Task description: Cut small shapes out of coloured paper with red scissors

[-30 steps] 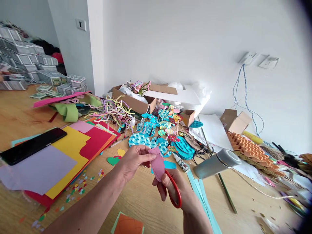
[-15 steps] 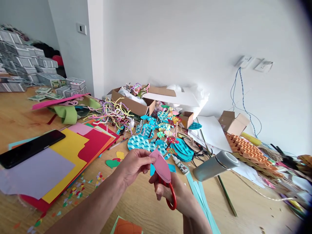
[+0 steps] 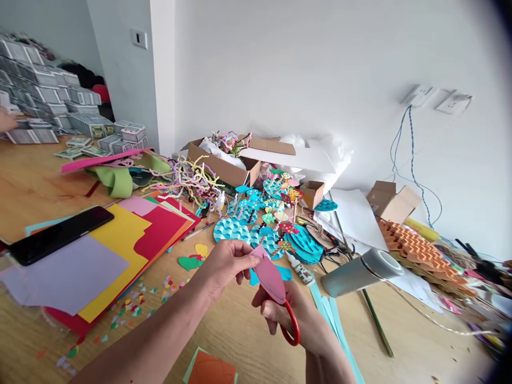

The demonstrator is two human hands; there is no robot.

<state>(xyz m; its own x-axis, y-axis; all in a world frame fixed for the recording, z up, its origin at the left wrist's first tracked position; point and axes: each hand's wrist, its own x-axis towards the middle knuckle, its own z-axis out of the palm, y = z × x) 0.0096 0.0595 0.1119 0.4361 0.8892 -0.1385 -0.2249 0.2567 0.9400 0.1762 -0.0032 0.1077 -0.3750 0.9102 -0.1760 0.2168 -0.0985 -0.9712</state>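
Between thumb and fingers, my left hand (image 3: 234, 262) pinches the upper end of a pink paper cutout (image 3: 271, 278) with rounded sides and a dark drawn line along its edge. My right hand (image 3: 290, 312) is closed around red-handled scissors (image 3: 295, 326); their blades are hidden behind the paper. The cutout's lower end lies right over the fingers of that hand. Under and beyond the hands are blue paper pieces (image 3: 285, 272) and a white glue bottle (image 3: 301, 268). Orange paper (image 3: 212, 369) with a drawn outline lies near the front edge of the view.
Colored sheets (image 3: 108, 261) with a black phone (image 3: 62, 234) on top lie left, beside scattered paper scraps (image 3: 132, 309). Blue decorated paper discs (image 3: 231, 231) spread ahead. A grey flask (image 3: 360, 273) lies tilted at right, by a green stick (image 3: 378, 325). Another person's hand (image 3: 6, 120) shows far left.
The view has shifted a little, so most things sit further right. The scissors and pink cutout have turned slightly against each other. Another person's hand has appeared at the far left.
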